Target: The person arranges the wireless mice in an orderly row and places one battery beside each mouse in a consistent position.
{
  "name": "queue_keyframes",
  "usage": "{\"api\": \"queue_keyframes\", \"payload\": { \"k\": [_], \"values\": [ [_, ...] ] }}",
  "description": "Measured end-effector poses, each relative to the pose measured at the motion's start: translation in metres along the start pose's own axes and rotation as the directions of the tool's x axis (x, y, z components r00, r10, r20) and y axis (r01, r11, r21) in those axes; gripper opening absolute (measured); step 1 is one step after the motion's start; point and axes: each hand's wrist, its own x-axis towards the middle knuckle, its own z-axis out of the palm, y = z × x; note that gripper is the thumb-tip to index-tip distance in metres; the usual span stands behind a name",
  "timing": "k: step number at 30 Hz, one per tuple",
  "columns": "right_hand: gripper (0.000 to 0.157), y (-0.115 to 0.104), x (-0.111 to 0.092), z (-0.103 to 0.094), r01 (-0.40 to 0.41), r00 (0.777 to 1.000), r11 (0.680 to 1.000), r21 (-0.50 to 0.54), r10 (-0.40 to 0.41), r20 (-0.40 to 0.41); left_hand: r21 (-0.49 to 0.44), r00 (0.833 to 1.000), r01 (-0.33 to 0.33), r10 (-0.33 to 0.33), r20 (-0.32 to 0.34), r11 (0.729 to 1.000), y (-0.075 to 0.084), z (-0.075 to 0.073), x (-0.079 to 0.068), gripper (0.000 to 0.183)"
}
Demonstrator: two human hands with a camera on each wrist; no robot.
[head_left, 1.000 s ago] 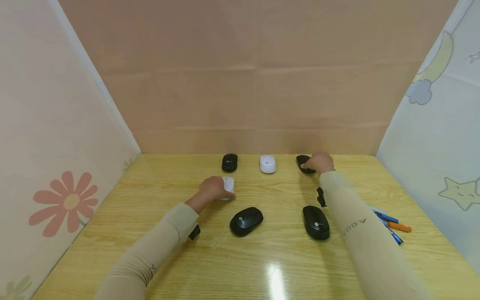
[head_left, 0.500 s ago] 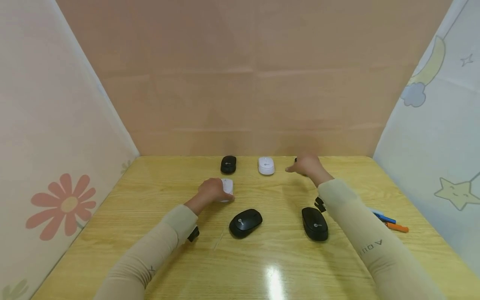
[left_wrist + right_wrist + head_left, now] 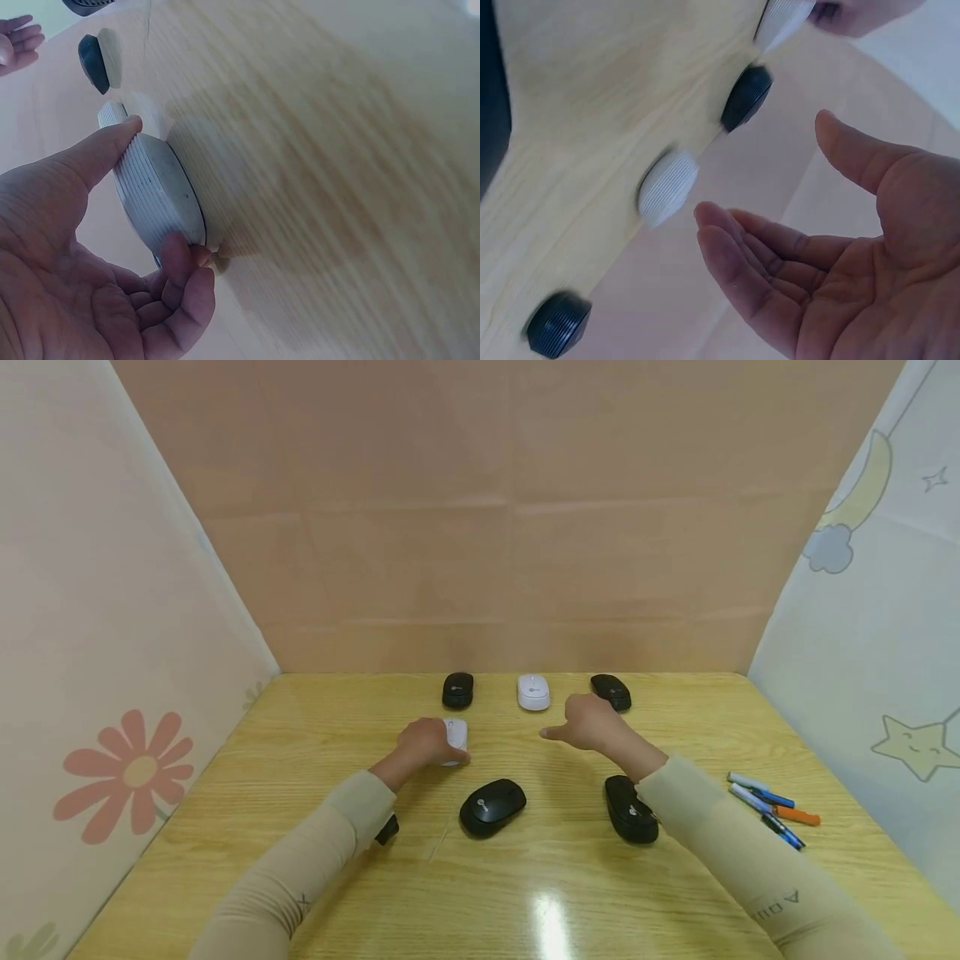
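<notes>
My left hand (image 3: 424, 743) grips a white computer mouse (image 3: 456, 740) by its sides on the wooden table; in the left wrist view, thumb and fingers pinch the ribbed edges of that mouse (image 3: 161, 187). Over the table right of centre, my right hand (image 3: 596, 724) holds nothing, its thumb apart from the fingers. The right wrist view shows the same hand (image 3: 817, 255) with a gap between thumb and fingertips. Beyond it, along the back edge, stand a black mouse (image 3: 457, 690), a second white mouse (image 3: 533, 692) and another black mouse (image 3: 611, 692).
Two more black mice lie nearer, one at centre (image 3: 492, 807) and one (image 3: 631, 809) partly under the right sleeve. Several pens and an orange marker (image 3: 797, 815) lie at right. A brown backdrop (image 3: 480, 568) rises behind the table (image 3: 360, 893), with patterned side panels.
My right hand has left the black mouse at the back right and moved left and toward me. That mouse stays at the back edge. My left hand stays on the white mouse.
</notes>
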Motion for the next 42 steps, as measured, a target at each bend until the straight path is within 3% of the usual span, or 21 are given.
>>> {"api": "queue_keyframes", "payload": {
  "k": [5,13,19,27,35,42],
  "values": [
    [0.06,-0.013,-0.019,0.01,0.092,0.996,0.994,0.05,-0.093,0.014,0.004,1.0,-0.009,0.009,-0.003,1.0,0.0,0.0,0.0,0.063],
    [0.049,-0.039,-0.044,0.022,0.165,0.984,0.985,0.044,-0.167,0.059,-0.007,1.0,-0.001,0.001,0.002,1.0,0.001,0.0,-0.002,0.064],
    [0.054,-0.058,-0.059,0.037,0.195,0.978,0.981,0.011,-0.195,0.08,-0.021,1.0,0.001,-0.001,0.0,1.0,0.001,-0.001,-0.004,0.065],
    [0.063,-0.078,-0.062,0.06,0.194,0.981,0.963,-0.189,-0.196,0.011,-0.012,1.0,-0.004,0.004,-0.005,1.0,0.0,-0.001,-0.004,0.064],
    [0.075,-0.097,-0.061,0.08,0.147,0.983,0.897,-0.417,-0.179,-0.039,-0.01,1.0,-0.009,0.009,-0.006,1.0,-0.002,0.001,-0.002,0.065],
    [0.079,-0.106,-0.06,0.088,0.064,0.993,0.869,-0.491,-0.105,-0.055,0.002,1.0,-0.009,0.009,0.0,1.0,-0.002,0.001,0.0,0.068]
  ]
}}
